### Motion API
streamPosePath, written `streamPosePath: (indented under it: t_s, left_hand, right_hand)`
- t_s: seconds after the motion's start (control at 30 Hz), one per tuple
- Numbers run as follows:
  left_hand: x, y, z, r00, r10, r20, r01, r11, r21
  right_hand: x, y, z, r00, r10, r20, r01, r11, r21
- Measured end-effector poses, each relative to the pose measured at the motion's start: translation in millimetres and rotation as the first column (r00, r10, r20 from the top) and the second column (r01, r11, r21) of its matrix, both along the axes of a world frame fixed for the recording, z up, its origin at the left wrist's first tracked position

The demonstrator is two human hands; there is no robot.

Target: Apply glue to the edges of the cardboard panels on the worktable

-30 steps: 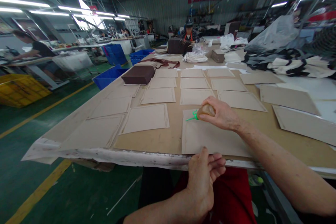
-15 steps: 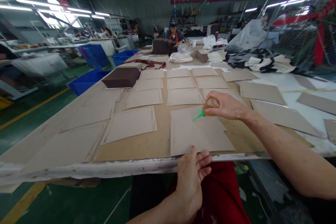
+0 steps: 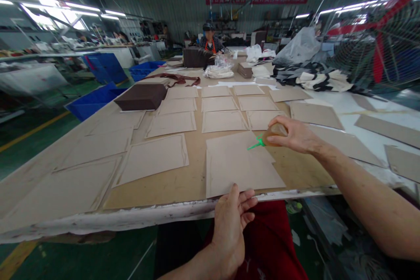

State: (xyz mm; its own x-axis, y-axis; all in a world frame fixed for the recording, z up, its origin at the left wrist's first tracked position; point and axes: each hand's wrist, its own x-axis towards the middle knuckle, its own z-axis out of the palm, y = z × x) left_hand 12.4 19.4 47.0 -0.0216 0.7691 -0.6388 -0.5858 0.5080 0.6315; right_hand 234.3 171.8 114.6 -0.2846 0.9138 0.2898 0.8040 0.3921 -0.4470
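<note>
Nearest, with the left hand (image 3: 229, 223), lays the thumb against the near edge of a grey-beige sheet (image 3: 239, 166); holds the other fingers loosely curled and well parted from it by the edge of the table (image 3: 144, 216), with no grip showing, probably to steady the sheet. Slightly farther, with the right hand (image 3: 295, 133), wraps the fingers closely around a brown squeeze bottle (image 3: 275, 133) over the sheet's far right part. Tips it low, likely to feed the contents forward. Points its green nozzle (image 3: 261, 142) leftward and down, a little toward the near edge, with the long axis slanting from the base at upper right to the tip at lower left; cannot tell if touching the sheet. Beyond, shows rows of sheets (image 3: 223, 121), perhaps spread for easy reach, then a dark brown block (image 3: 141, 97) and, farthest, a co-worker (image 3: 210, 44).
</note>
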Motion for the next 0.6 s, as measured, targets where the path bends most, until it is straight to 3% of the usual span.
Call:
streamPosePath:
  t_s: [0.33, 0.47, 0.6]
  left_hand:
    - [3, 0, -0.7, 1.000, 0.006, -0.017, -0.005, 1.000, 0.023]
    - [3, 0, -1.4, 1.000, 0.015, -0.015, -0.014, 1.000, 0.019]
    - [2, -1, -0.8, 1.000, 0.014, -0.012, -0.014, 1.000, 0.016]
  right_hand:
    - [-99, 22, -10.3, 0.947, 0.320, -0.036, -0.316, 0.945, 0.089]
    - [-91, 23, -8.1, 0.951, 0.309, -0.019, -0.307, 0.948, 0.089]
    - [-48, 16, -6.3, 0.984, 0.179, -0.023, -0.177, 0.982, 0.064]
